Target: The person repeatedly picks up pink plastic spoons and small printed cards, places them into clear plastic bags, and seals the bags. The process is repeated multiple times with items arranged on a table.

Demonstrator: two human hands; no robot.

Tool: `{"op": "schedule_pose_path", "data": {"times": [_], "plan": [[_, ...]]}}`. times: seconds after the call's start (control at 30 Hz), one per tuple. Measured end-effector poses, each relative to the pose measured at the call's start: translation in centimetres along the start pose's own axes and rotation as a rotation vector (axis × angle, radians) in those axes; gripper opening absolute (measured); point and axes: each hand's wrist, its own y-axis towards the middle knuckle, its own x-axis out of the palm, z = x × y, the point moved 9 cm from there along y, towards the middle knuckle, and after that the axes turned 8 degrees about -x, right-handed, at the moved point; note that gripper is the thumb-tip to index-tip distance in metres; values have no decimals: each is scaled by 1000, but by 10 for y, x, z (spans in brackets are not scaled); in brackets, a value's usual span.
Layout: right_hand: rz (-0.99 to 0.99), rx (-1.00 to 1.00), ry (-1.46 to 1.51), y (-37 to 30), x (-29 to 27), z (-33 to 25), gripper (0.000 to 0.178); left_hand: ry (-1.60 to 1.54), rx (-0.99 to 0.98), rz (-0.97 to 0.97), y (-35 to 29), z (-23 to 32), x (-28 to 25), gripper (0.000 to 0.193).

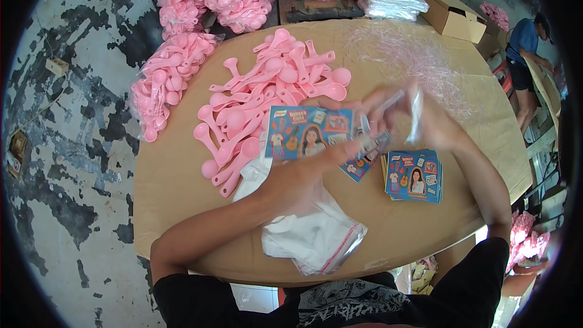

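Observation:
My left hand [340, 153] is closed on a blue printed card [313, 133], fingers behind its top edge and thumb over the lower right. At the card's right, my right hand [428, 123] is blurred by motion, its fingers closed around a shiny piece of clear plastic [416, 112]. Beneath my left forearm lies a pile of clear plastic bags [310, 237] with a red line along one edge. Beside my right forearm sits a stack of the same blue cards [414, 176]; a few loose cards [358, 169] lie left of it. Pink plastic scoops [267, 94] are heaped beyond my left hand.
Bags of pink scoops [173, 79] stand along the table's far left edge. Thin clear plastic strips [419, 54] are scattered at the far right of the cardboard-covered table [182, 212]. Behind are packed plastic sleeves [393, 1] and a cardboard box [449, 15]. Another person [525, 54] works at far right.

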Motion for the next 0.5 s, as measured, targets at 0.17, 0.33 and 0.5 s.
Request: {"op": "schedule_pose_path", "data": {"times": [0.17,0.33,0.5], "plan": [[264,-152,-942,43,-60,2,39,191,66,-146,4,-2,-1,46],[310,3,-951,89,-70,36,26,507,101,-341,-4,-12,27,46],[444,-96,-805,90,-94,28,20,222,38,-51,-4,-5,4,41]]}}
